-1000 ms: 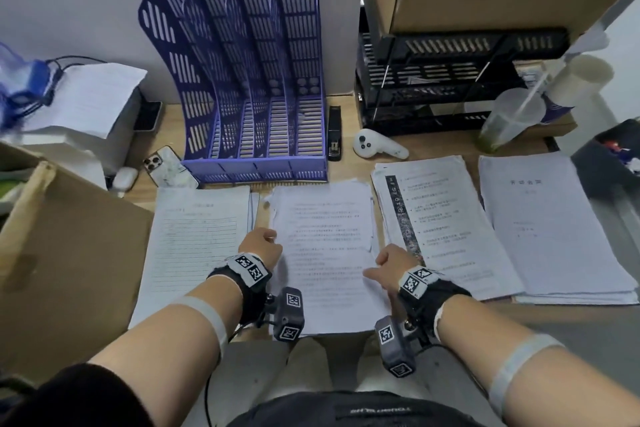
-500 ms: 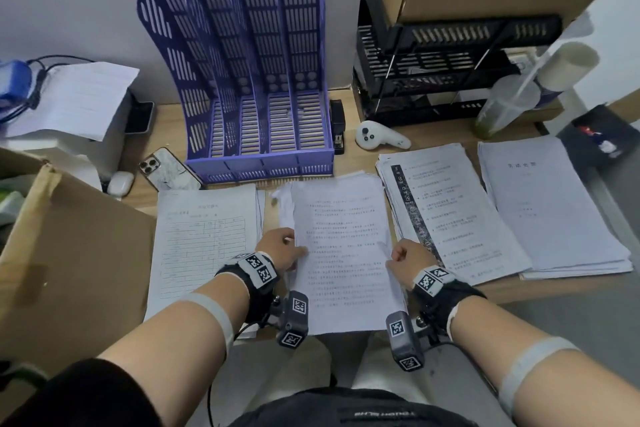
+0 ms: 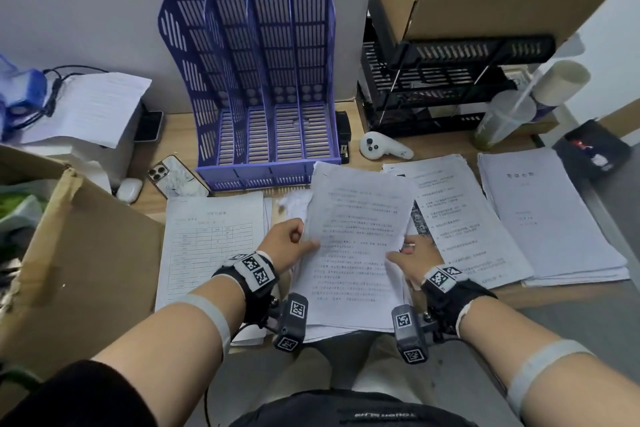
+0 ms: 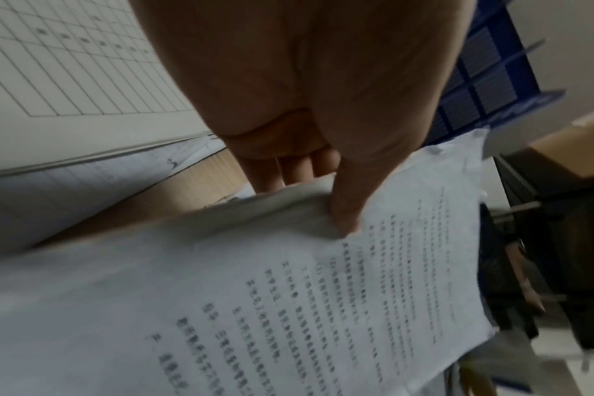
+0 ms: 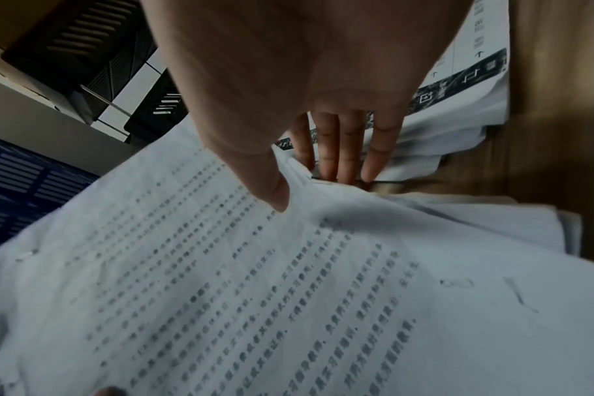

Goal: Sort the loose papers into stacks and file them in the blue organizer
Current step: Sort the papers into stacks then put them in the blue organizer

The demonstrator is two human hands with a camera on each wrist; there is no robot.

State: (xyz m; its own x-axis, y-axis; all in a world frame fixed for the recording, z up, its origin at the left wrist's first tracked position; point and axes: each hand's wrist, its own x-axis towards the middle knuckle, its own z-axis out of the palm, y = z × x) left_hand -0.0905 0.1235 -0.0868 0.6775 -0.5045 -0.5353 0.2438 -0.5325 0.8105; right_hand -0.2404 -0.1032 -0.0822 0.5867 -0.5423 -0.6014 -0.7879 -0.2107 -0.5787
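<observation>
Both hands pinch the printed stack (image 3: 356,246) by its side edges, left hand (image 3: 289,244) and right hand (image 3: 417,253) with thumbs on top, raising it off the desk (image 3: 349,121), seemingly to carry it to the empty blue organizer (image 3: 263,87) just behind.

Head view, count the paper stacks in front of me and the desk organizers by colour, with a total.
Paper stacks lying on the desk: 3, namely form stack, striped stack, titled stack
Held stack, in the grip of left hand and right hand: 1
Blue organizer: 1
Black tray rack: 1
Total: 6
</observation>
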